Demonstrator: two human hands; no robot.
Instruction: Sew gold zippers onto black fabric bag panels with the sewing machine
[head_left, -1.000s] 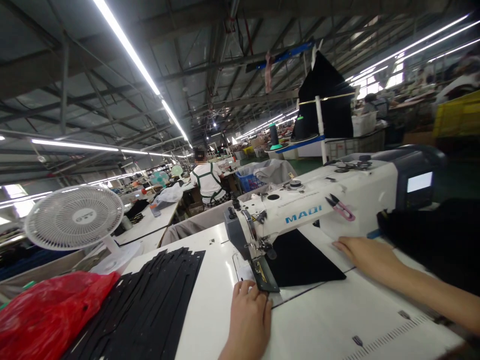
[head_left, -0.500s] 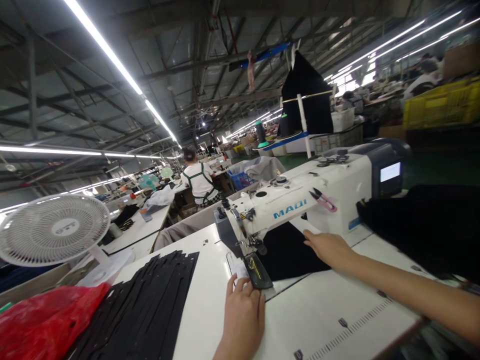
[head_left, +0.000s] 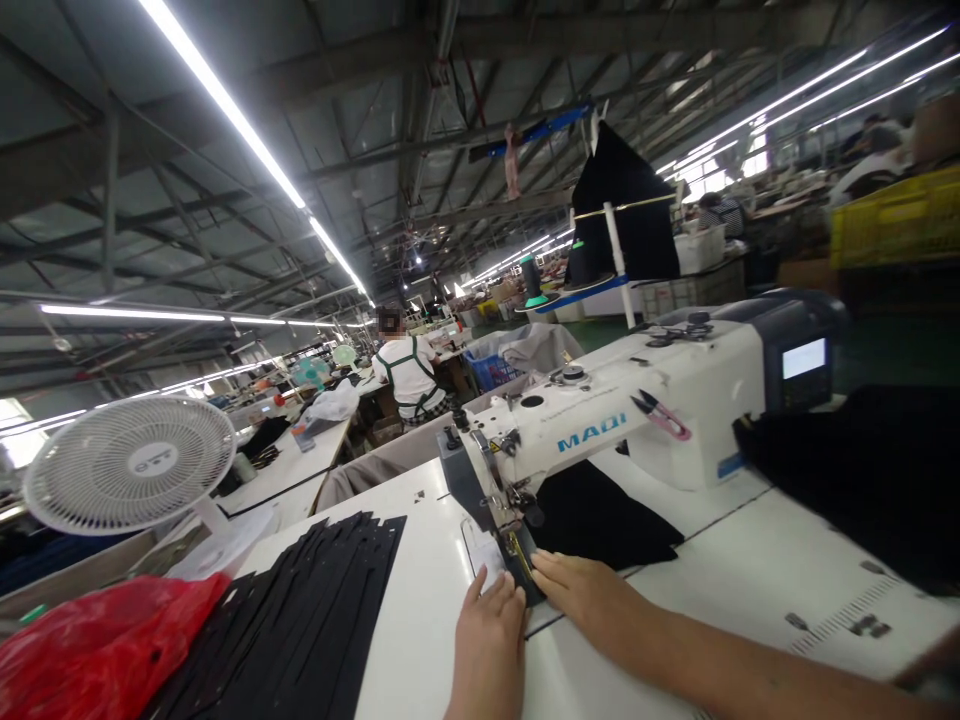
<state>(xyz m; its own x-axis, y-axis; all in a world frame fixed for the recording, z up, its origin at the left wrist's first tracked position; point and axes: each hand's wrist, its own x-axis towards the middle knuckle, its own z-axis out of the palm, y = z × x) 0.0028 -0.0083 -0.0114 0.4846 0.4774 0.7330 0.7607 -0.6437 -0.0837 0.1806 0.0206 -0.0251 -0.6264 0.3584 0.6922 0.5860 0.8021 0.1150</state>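
A white sewing machine [head_left: 600,425] marked MAQI stands before me. My left hand [head_left: 491,630] lies with fingers stretched out just left of the presser foot area [head_left: 516,545], its fingertips at a dark piece [head_left: 534,592] in front of the needle. From the right, my right hand [head_left: 581,598] reaches in and rests extended fingers on the same dark piece's right side. The two hands are close together but apart. A larger piece of black fabric [head_left: 607,515] lies flat under the machine's arm, beyond my right hand. Whether it joins the dark piece is hard to tell.
Black fabric strips [head_left: 300,610] are piled on the left, beside a red plastic bag [head_left: 112,640] and a white fan [head_left: 139,465]. Pink-handled thread snips [head_left: 661,415] sit on the machine. More black cloth [head_left: 862,480] lies at right. A person [head_left: 409,370] sits ahead.
My right hand has left the fabric's far right edge and come left and nearer, beside my left hand. The black fabric has shifted and turned slightly. My left hand stays at the needle area.
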